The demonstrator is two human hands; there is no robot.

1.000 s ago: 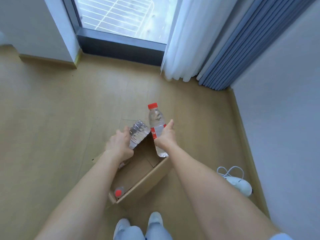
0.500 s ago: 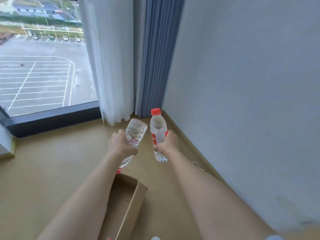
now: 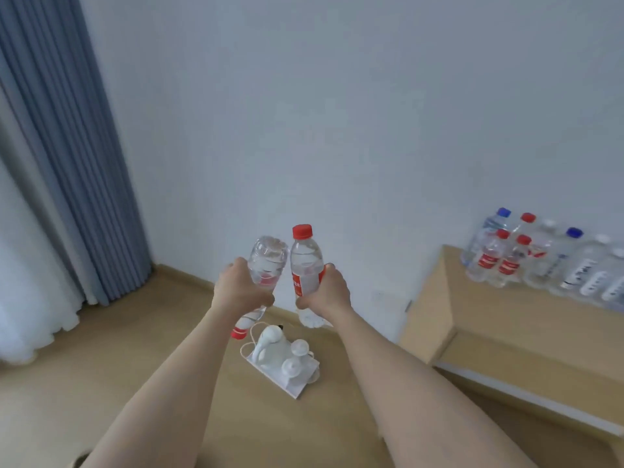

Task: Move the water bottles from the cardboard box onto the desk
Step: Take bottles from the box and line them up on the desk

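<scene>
My left hand (image 3: pixel 238 290) grips a clear water bottle (image 3: pixel 266 261) upside down, its red cap pointing at the floor. An upright red-capped bottle (image 3: pixel 305 261) with a red label is held in my right hand (image 3: pixel 326 292). Both hands are raised side by side in front of me, above the floor. The light wooden desk (image 3: pixel 506 319) stands at the right, against the wall. Several bottles (image 3: pixel 547 258) with red, blue and white caps stand in rows on its far part. The cardboard box is out of view.
A white power strip (image 3: pixel 287 363) with plugs and a cable lies on the wooden floor below my hands. Blue curtains (image 3: pixel 74 157) and a white sheer curtain hang at the left. A plain white wall is ahead.
The view has swung right from the window and box to the wall and desk. Both hands have carried their bottles along, still held the same way.
</scene>
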